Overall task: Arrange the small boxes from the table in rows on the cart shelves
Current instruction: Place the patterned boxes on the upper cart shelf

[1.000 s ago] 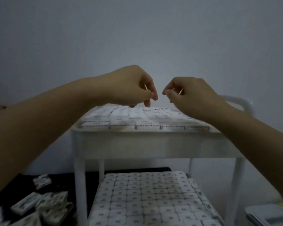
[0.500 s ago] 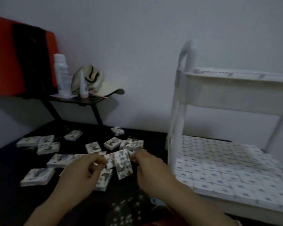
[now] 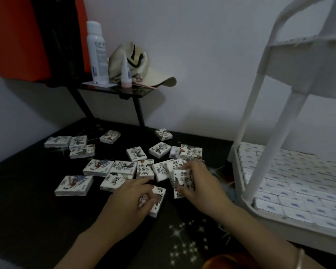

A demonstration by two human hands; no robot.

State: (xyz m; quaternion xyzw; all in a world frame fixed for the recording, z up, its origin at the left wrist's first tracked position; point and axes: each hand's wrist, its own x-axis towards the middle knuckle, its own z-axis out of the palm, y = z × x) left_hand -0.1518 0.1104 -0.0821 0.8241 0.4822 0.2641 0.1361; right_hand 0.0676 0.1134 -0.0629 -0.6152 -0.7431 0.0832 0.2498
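The left hand curled its fingers around a flat box lying on the black counter. The right hand, just beside it, held an upright box. More loose boxes lay beyond both hands. The cart stood to the right of the right hand.

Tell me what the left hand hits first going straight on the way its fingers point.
The left hand, gripping a nearer box, would probably meet the small box just past its index fingertip; depth unclear.
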